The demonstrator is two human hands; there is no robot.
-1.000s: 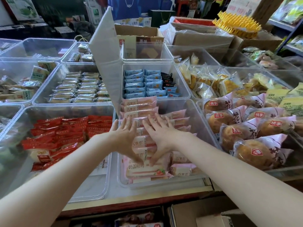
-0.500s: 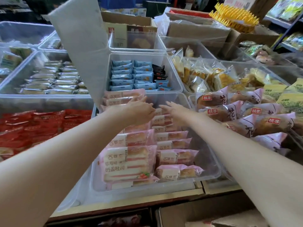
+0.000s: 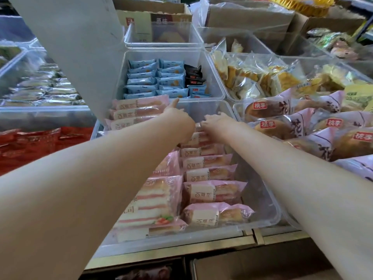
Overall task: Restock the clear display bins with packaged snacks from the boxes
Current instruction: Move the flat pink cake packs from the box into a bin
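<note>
A clear display bin [image 3: 262,207] in front of me holds rows of pink-wrapped cake packets [image 3: 210,172]. Both arms reach into its far half. My left hand [image 3: 178,120] lies on the pink packets near the back, fingers bent down onto them and thumb up. My right hand [image 3: 217,123] rests beside it on the right-hand row, fingertips touching a packet. Whether either hand pinches a packet is hidden by the hands themselves. A large strawberry cake packet [image 3: 153,201] lies at the bin's near left, partly behind my left forearm.
Behind stands a bin of blue packets [image 3: 155,77]. Pink-and-white bread bags [image 3: 282,122] fill the right bin, red packets [image 3: 40,142] the left. A raised white lid [image 3: 70,47] leans up at the left. Cardboard boxes [image 3: 242,17] stand at the back and one [image 3: 262,267] below the counter edge.
Both hands have slid from the bin's middle toward its far end along the pink packets. My head has moved closer and lower over the bin.
</note>
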